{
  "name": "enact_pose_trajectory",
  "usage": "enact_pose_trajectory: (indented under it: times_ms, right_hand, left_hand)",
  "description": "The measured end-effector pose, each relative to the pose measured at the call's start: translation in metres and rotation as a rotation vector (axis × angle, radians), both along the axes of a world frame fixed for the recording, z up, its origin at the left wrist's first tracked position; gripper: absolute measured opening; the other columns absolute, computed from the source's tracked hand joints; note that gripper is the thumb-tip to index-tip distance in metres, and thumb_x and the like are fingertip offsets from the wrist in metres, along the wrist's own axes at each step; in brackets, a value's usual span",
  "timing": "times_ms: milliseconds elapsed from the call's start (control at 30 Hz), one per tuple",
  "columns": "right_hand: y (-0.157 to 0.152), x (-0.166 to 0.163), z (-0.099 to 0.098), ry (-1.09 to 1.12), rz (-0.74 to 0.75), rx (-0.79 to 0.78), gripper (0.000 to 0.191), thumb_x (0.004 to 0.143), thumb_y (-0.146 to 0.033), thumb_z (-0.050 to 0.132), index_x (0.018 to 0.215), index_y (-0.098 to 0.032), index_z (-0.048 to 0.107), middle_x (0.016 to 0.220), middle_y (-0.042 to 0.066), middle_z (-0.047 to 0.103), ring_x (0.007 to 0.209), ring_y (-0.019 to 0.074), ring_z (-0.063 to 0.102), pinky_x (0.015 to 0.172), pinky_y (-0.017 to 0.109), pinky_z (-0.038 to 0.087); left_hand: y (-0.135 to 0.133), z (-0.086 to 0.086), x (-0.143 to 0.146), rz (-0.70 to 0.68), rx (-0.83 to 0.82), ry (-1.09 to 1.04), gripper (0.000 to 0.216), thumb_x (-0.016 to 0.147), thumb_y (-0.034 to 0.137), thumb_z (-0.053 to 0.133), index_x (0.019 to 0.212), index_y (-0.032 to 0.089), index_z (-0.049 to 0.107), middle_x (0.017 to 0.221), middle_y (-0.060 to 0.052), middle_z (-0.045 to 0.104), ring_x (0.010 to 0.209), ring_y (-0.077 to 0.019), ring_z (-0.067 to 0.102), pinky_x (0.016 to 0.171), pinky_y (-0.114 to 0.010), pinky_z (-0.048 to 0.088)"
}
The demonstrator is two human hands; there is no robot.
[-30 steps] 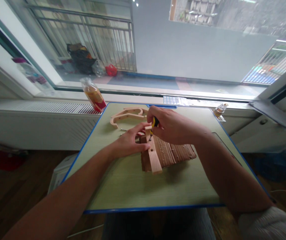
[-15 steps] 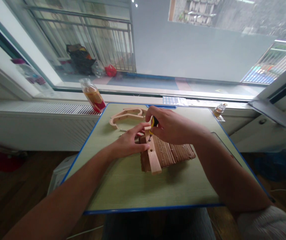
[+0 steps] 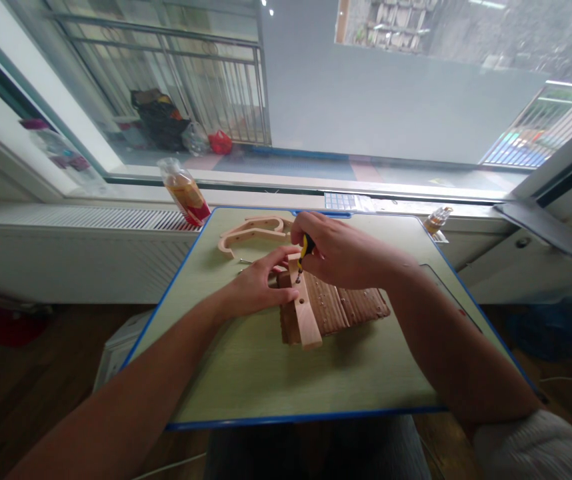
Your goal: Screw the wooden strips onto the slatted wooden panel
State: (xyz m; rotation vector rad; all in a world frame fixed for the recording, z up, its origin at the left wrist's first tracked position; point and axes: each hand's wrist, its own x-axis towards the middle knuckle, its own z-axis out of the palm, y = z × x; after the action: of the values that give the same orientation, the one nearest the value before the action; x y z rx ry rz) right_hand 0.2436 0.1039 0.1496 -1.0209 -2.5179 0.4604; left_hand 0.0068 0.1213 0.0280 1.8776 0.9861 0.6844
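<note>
My right hand [image 3: 333,247] is closed round a black and yellow screwdriver [image 3: 307,247], its tip down at a hole in a pale wooden bar [image 3: 309,323]. The bar lies across the left end of a ridged brown cardboard piece [image 3: 349,308]. From the left, my left hand [image 3: 256,285] grips the bar, thumb on its near side and fingers at its far end. A second hole shows in the bar, nearer to me than the screwdriver tip. Loose screws [image 3: 246,261] lie beside my left fingers.
Curved wooden pieces [image 3: 253,233] rest at the far left of the blue-edged table [image 3: 226,387]. A dark-edged flat object [image 3: 449,293] lies by my right forearm. Behind the table stand a drink bottle [image 3: 186,193] and a small bottle [image 3: 437,219], near the window sill.
Both hands keep their places, with the screwdriver at the same hole. The screwdriver handle looks turned very slightly; the whole view has shifted a little.
</note>
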Motion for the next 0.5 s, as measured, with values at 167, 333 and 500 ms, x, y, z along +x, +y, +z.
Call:
enact_pose_trajectory:
  times_ms: [167, 333, 500]
  right_hand:
    - [0.0013, 0.0015, 0.0001, 0.004, 0.015, -0.012, 0.022, 0.092, -0.020, 0.058, 0.114, -0.021, 0.053, 0.107, 0.008, 0.069, 0.086, 0.0186, 0.057, 0.074, 0.033, 0.040]
    - [-0.0008, 0.0018, 0.0034, 0.021, -0.015, -0.012, 0.036, 0.089, -0.017, 0.060, 0.125, -0.018, 0.054, 0.105, 0.008, 0.071, 0.081, 0.0177, 0.057, 0.072, 0.033, 0.041]
    - [-0.0004, 0.0026, 0.0033, 0.021, -0.046, 0.013, 0.035, 0.089, -0.019, 0.063, 0.123, -0.020, 0.057, 0.100, 0.004, 0.071, 0.082, 0.0179, 0.059, 0.072, 0.032, 0.040]
  left_hand:
    - [-0.0007, 0.0018, 0.0009, 0.008, -0.017, -0.010, 0.089, 0.082, 0.047, 0.089, 0.161, 0.029, 0.052, 0.154, -0.013, 0.066, 0.132, -0.0366, 0.070, 0.116, -0.056, 0.057]
    - [-0.0006, 0.0033, 0.0016, -0.004, 0.002, -0.013, 0.086, 0.082, 0.046, 0.088, 0.159, 0.027, 0.053, 0.150, -0.012, 0.068, 0.131, -0.0353, 0.071, 0.117, -0.055, 0.056]
    - [-0.0001, 0.0040, 0.0019, -0.028, 0.028, -0.017, 0.083, 0.085, 0.043, 0.087, 0.159, 0.028, 0.053, 0.153, -0.010, 0.067, 0.135, -0.0346, 0.069, 0.120, -0.052, 0.054]
